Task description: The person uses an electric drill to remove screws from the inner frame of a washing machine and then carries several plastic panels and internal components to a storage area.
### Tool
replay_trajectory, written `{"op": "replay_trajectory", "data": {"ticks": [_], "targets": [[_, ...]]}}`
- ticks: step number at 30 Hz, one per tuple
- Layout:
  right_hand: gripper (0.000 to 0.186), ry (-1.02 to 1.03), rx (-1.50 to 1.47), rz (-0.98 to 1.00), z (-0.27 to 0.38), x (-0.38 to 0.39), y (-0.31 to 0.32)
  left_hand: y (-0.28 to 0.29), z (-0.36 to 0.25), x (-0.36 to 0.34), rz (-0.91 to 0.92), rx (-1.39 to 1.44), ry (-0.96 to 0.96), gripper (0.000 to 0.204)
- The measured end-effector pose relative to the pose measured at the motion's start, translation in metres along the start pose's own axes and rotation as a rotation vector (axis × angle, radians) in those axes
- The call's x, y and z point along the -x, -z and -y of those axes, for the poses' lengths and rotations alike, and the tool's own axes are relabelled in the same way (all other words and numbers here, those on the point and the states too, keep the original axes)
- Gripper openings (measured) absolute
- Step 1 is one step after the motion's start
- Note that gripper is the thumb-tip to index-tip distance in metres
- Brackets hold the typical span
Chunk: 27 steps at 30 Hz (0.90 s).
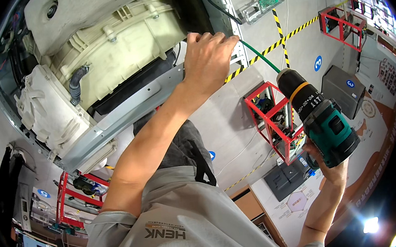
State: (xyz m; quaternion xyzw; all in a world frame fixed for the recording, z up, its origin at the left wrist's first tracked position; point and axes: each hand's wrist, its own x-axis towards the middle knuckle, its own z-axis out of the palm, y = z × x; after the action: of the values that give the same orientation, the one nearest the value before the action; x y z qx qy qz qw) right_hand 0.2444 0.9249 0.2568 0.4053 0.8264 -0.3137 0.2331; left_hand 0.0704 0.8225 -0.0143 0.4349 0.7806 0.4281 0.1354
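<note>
My right hand (323,156) grips the handle of a green and black cordless drill (327,125), held out to the right and pointing up and left. From the drill's chuck runs a long thin green shaft (260,56), which reaches my left hand (208,58). That hand is closed with its back showing, and the shaft disappears at its thumb side; the fingertips are hidden. It is over the front metal rail (152,92) of an opened appliance cabinet. Inside the cabinet sit a large cream plastic drum housing (129,49) and a grey corrugated hose (75,85).
A grey counterweight block (78,16) covers the top of the housing. A clear case with a green circuit board (263,5) is beyond the cabinet. Red metal frames (274,121) stand on the floor, beside yellow-black striped tape (301,30) and a dark box (335,92).
</note>
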Motion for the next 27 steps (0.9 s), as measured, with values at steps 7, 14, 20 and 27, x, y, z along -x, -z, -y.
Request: {"op": "replay_trajectory", "data": {"ticks": [7, 14, 20, 27], "targets": [[0.031, 0.005, 0.134, -0.097, 0.019, -0.008, -0.012, 0.0, 0.0, 0.001, 0.012, -0.004, 0.009, 0.023], [0.029, -0.117, -0.084, -0.107, 0.024, -0.011, -0.009, 0.0, 0.0, 0.0, 0.019, -0.01, 0.005, 0.024], [0.047, -0.113, -0.338, -0.148, 0.028, -0.029, 0.013, 0.001, -0.004, 0.002, 0.032, 0.031, 0.074, 0.014], [0.054, -0.121, -0.277, -0.084, 0.038, -0.039, 0.028, 0.024, -0.002, 0.01, 0.135, -0.135, 0.188, 0.027]]}}
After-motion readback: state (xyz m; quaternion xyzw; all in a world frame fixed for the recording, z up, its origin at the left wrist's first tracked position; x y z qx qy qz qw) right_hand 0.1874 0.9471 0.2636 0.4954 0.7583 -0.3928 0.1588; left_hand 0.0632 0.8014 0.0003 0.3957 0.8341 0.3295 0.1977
